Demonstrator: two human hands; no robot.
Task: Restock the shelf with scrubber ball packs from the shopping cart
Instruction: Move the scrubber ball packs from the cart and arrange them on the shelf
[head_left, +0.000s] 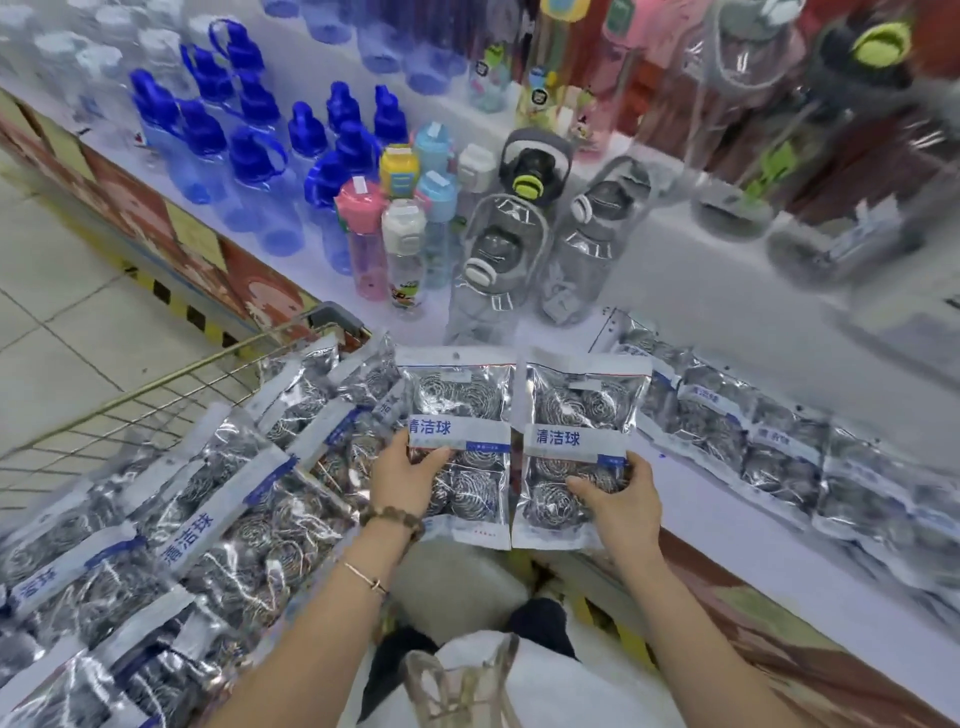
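Setting: shop aisle; white shelf (753, 561) with water bottles (249, 156) standing along its back.
Shopping cart (104, 431): wire basket, drawn up against the shelf's left front edge.
Cart stock (208, 509): many scrubber ball packs, heaped loosely at mixed angles, left of the shelf.
Shelved row (779, 447): packs lying flat and overlapping on the shelf, running away to the right near its front edge.
Left-hand pack (457, 395): upright, label facing the camera, held just above the shelf's front edge.
Right-hand pack (582, 400): upright, side by side with the first, their edges touching or nearly so.
Left hand (402, 475): grips its pack low on the left side, thumb on the front, fingers behind.
Right hand (618, 499): grips its pack low on the right side, thumb across the front.
Step in hand: judged as carrying two packs from cart to shelf.
Next move: likely calls for laying both flat at the row's left end, where shelf space shows.
Progress: judged partial; the cart looks well filled.
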